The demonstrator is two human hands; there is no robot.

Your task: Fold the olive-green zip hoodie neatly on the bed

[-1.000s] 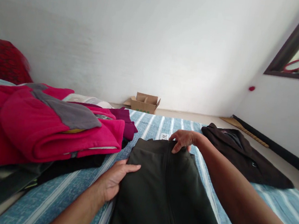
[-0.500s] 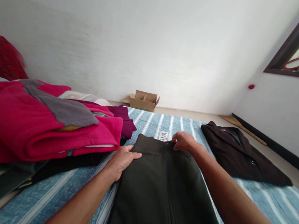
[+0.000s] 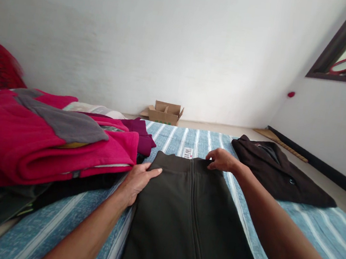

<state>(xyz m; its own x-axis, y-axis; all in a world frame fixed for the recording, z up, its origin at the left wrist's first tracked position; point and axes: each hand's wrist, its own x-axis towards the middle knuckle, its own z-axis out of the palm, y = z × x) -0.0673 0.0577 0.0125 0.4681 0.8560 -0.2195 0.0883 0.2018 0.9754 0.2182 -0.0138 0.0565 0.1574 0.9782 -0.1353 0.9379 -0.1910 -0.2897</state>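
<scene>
A dark olive garment (image 3: 186,220) lies flat in front of me on a blue striped bed sheet (image 3: 315,233), with a seam running down its middle. My left hand (image 3: 137,181) rests on its left edge near the top, fingers stretched out flat. At the top hem my right hand (image 3: 221,160) has its fingers closed in a pinch on the cloth, right of the seam. A small white label (image 3: 188,152) shows on the sheet just beyond the hem.
A pile of clothes with a pink fleece jacket (image 3: 40,142) and a maroon piece (image 3: 142,136) fills the left. A dark brown jacket (image 3: 278,173) lies at the right. A cardboard box (image 3: 164,112) stands by the white wall. A window frame (image 3: 345,50) is upper right.
My right hand slid right along the top hem and closed on it. My left hand moved up the left edge toward the hem. The garment lies flatter.
</scene>
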